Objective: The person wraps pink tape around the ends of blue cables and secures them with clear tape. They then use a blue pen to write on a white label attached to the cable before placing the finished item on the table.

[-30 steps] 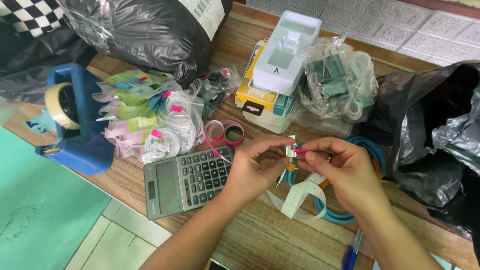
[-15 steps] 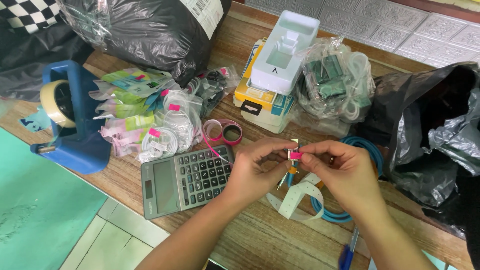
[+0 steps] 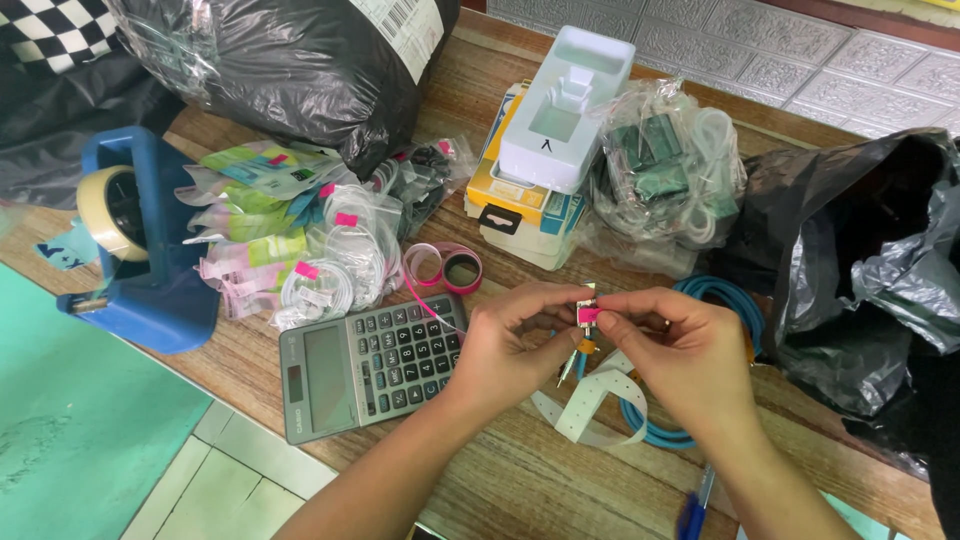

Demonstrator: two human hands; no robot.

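My left hand (image 3: 515, 345) and my right hand (image 3: 675, 350) meet over the wooden table (image 3: 530, 480), both pinching a small item with a pink sticker (image 3: 588, 314) on it. A thin metal tip with an orange part (image 3: 578, 355) hangs below the fingers. Under the hands lie a white perforated backing strip (image 3: 590, 405) and a coiled blue cable (image 3: 735, 305). A pink tape roll (image 3: 445, 265) trails a thin pink strand toward my left hand. A grey calculator (image 3: 370, 362) lies just left of my left wrist.
A blue tape dispenser (image 3: 145, 255) stands at the left. Bagged cables with pink stickers (image 3: 305, 245) lie beside it. A white tray sits on a yellow box (image 3: 555, 130); a clear bag of green parts (image 3: 665, 175) sits beside them. Black plastic bags (image 3: 860, 270) flank the table. A blue pen (image 3: 695, 510) lies near the front edge.
The hands have stayed together on the small item; the fingers have shifted slightly around the pink sticker. Nothing else on the table has moved.
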